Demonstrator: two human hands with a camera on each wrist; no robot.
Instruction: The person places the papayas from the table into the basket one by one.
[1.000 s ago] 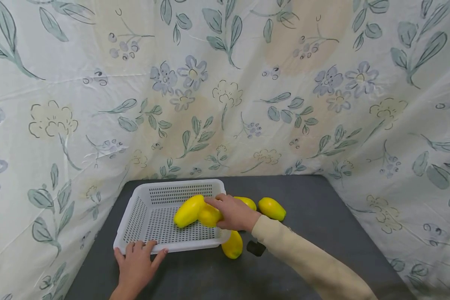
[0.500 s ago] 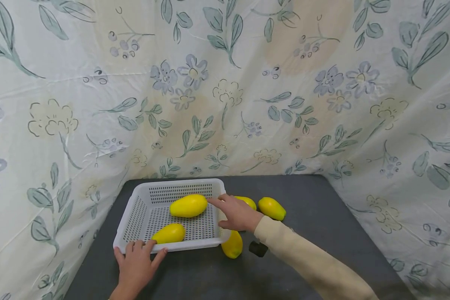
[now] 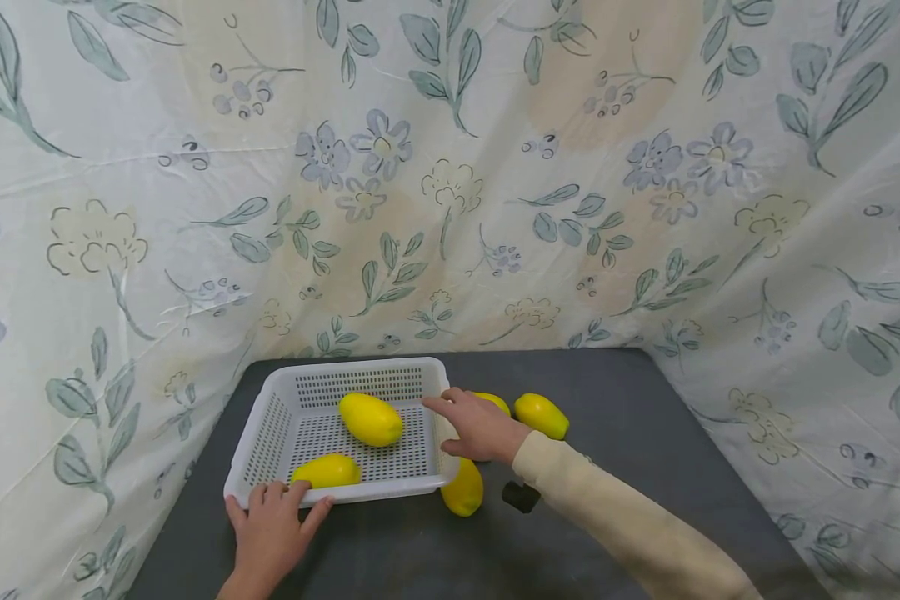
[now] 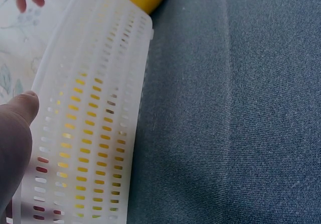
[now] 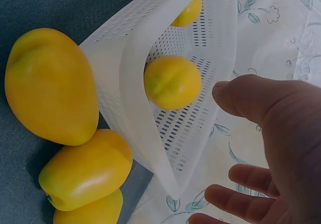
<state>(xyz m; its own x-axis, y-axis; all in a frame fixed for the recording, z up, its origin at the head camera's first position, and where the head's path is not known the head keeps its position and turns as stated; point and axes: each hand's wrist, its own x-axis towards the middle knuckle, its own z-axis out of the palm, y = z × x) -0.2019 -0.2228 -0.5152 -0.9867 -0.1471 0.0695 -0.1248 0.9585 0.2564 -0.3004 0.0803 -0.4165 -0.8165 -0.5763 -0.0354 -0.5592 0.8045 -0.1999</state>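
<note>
Low in the middle of the head view, the right hand (image 3: 480,425) hovers with its grip spread and empty over the right rim of the white perforated plastic basket (image 3: 270,417). Two smooth yellow mango-shaped fruits lie inside the basket: one near its centre (image 3: 371,418), one at its front wall (image 3: 327,471). The left hand (image 3: 272,529) rests on the front rim, fingers straight. Three more yellow fruits (image 3: 542,415) lie on the dark grey desk (image 3: 630,433) just right of the basket.
</note>
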